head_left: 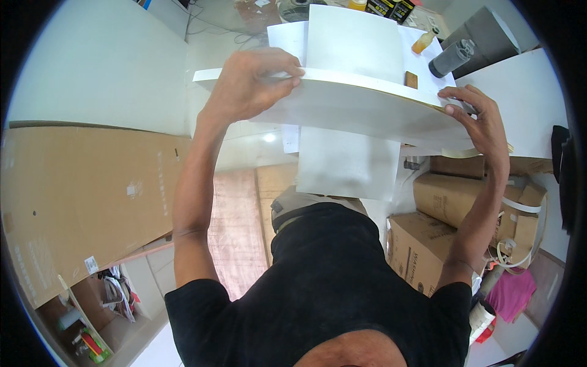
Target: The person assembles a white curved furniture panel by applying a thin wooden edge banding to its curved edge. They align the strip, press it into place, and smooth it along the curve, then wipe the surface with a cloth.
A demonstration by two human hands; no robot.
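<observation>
A long white board (361,109) stands on its long side in front of me, its narrow upper edge running across the view. My left hand (254,82) is closed at that edge left of the middle, thumb and fingertips pinched on it. Toward the board's right end my right hand (480,113) is closed with thumb and fingers at the edge, where a thin yellowish line shows. Behind the board lies a white sheet (354,43); another white panel (348,162) shows below it, nearer to me. A small brown block (411,79) sits just behind the edge.
A bottle of amber liquid (425,41) and a grey bottle (451,58) stand at the back right, near a grey cylinder (480,46). Cardboard boxes (422,244) are piled at right. A large cardboard sheet (92,202) covers shelves at left. Cables (223,27) lie on the floor.
</observation>
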